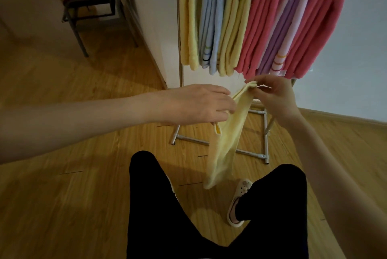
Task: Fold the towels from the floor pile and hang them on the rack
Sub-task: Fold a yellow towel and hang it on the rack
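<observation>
Right hand (272,95) pinches the top corner of the yellow towel (226,137), which hangs before the rack (264,131); left hand (199,104) grips its edge; align corners, pull taut, then fold

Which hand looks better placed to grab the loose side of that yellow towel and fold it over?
Probably the left hand. The right hand already pinches the yellow towel's top corner and holds it up. The left one lies against the towel's upper left edge, nearest its hanging side, though its grip there is hidden.
</observation>
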The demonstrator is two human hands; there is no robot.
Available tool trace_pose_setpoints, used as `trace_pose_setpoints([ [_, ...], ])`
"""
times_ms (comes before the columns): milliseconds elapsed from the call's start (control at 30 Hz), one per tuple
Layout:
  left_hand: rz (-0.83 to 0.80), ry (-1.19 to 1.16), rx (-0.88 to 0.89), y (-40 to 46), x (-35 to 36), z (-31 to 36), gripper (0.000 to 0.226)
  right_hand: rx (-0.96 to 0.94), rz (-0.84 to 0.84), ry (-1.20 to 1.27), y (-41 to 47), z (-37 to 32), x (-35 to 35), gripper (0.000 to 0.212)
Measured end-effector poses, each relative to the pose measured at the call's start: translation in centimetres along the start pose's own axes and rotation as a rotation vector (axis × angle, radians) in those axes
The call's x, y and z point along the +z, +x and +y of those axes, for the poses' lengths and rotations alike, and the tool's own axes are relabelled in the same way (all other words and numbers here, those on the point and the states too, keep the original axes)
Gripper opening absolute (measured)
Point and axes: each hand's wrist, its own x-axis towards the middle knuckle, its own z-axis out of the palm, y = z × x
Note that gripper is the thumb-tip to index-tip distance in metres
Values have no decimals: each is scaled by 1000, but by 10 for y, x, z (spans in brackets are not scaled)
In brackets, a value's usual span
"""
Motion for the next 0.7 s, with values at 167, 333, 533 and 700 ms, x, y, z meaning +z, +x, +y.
trace_pose_setpoints([
  [167, -72, 64, -127, 2, 2, -17, 20, 6, -23, 42, -4, -3, 1, 21],
  [333, 47, 17, -349, 6, 6, -24, 15, 1, -98, 81, -8, -13, 9, 12],
  [533, 174, -30, -497, 7, 5, -21, 34, -12, -110, 185, -11, -21, 16, 14],
  [700, 201, -51, -593, 5, 4, -19, 36, -13, -123, 250, -13, -22, 19, 15],
])
